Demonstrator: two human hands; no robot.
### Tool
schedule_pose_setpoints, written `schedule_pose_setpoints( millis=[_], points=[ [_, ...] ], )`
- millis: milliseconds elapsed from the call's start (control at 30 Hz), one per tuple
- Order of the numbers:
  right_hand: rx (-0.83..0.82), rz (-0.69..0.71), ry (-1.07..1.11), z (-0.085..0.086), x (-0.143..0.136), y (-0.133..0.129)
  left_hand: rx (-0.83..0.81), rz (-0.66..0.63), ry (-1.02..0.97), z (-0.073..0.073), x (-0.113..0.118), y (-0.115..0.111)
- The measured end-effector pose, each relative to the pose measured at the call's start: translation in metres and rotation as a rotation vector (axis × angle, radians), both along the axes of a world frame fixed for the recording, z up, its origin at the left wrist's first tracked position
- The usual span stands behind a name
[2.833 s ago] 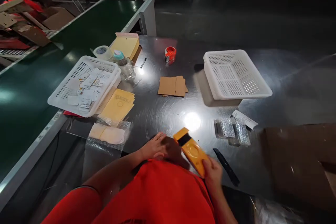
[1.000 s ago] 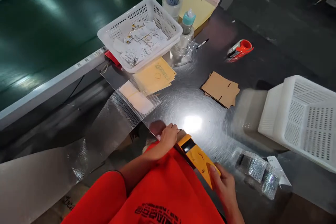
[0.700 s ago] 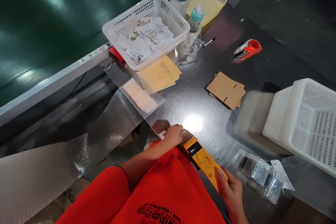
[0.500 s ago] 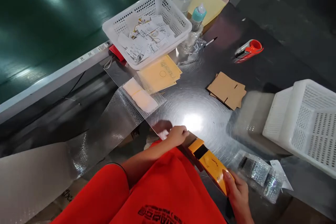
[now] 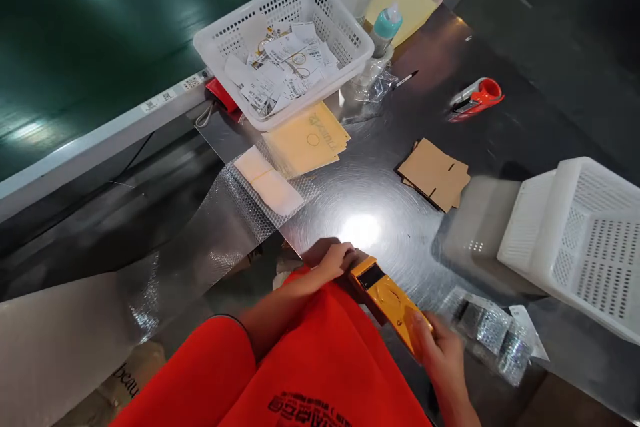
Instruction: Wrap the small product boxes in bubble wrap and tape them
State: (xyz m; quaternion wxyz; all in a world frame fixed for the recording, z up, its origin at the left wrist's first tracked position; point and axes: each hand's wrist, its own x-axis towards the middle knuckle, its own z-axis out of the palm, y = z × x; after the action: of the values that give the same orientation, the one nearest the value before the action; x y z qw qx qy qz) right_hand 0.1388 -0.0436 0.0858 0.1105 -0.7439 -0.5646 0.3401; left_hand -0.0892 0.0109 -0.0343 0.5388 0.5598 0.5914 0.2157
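In my right hand [image 5: 443,347], near the table's front edge, is a long flat orange object [image 5: 393,300] with a dark rectangular window at its far end; I cannot tell its exact kind. My thumb lies on its upper face. My left hand [image 5: 339,260] is closed beside that far end, and what its fingers hold, if anything, is hidden. Ahead of the left hand, a white padded bundle with a thin yellow band [image 5: 269,180] rests on bubble wrap [image 5: 235,207], which runs over the table's left edge.
A white basket [image 5: 240,113] holds paper tags, with yellow envelopes [image 5: 313,137] partly under it. Brown cardboard pieces [image 5: 435,173], a red tape dispenser [image 5: 477,100] and a white crate [image 5: 530,227] stand rightward. Bubble-wrapped items [image 5: 493,330] lie near my right hand. A green conveyor [image 5: 100,47] runs behind.
The orange object has shifted slightly left and up with my right hand, and its face has turned more into view. My left hand stays closed near its far end.
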Motion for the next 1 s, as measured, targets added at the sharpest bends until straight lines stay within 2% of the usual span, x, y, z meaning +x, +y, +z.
schedule_pose_setpoints(
  millis=[167, 333, 500, 567, 633, 700, 800, 900, 1000],
  points=[
    [-0.007, 0.003, -0.01, 0.011, -0.01, 0.004, 0.041, 0.015, -0.008, -0.006, 0.009, -0.011],
    [0.024, -0.012, -0.018, 0.019, -0.018, 0.007, -0.038, -0.037, 0.084, -0.009, 0.005, -0.004],
    [0.018, 0.013, -0.008, 0.018, -0.014, 0.007, -0.032, -0.15, 0.14, -0.002, -0.006, -0.004],
    [0.018, 0.004, -0.013, 0.017, -0.011, 0.006, 0.049, -0.184, 0.124, 0.003, -0.011, -0.011],
    [0.009, -0.009, -0.012, 0.016, -0.01, 0.005, 0.19, -0.279, 0.085, 0.006, -0.016, -0.021],
    [-0.002, -0.021, -0.007, 0.015, -0.01, 0.005, 0.287, -0.396, 0.053, 0.005, -0.019, -0.03],
    [-0.012, -0.025, 0.003, 0.017, -0.011, 0.007, 0.244, -0.459, 0.086, -0.002, -0.019, -0.035],
    [-0.021, -0.02, 0.025, 0.019, -0.013, 0.01, 0.225, -0.44, 0.099, -0.007, -0.017, -0.026],
    [-0.035, -0.039, 0.052, 0.021, -0.016, 0.013, 0.247, -0.463, -0.063, -0.003, -0.014, -0.006]
  ],
)
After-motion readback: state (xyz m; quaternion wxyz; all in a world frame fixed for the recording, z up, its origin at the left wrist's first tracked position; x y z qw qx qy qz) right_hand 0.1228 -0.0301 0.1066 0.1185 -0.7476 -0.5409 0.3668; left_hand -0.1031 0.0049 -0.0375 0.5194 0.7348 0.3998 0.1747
